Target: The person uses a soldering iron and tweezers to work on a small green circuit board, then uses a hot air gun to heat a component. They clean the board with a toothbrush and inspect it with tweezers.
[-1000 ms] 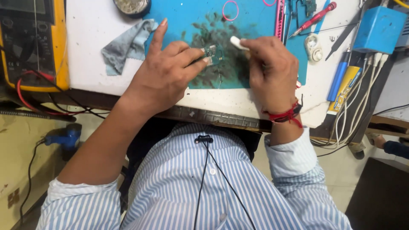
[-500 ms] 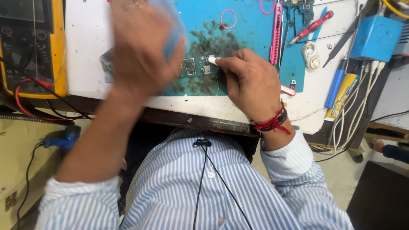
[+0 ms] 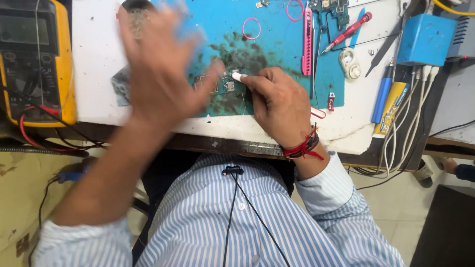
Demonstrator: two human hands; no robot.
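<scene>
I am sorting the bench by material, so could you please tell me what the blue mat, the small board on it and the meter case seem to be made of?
The blue mat looks like matte rubber or silicone: it lies flat, dull and dark-stained. The small board looks like rigid green circuit laminate with shiny metal parts. The meter case looks like smooth yellow plastic or rubber; which, I cannot tell.

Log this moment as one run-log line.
left hand: raised, blurred, holds nothing visible | right hand: pinching white swab on circuit board | surface: blue mat
</scene>
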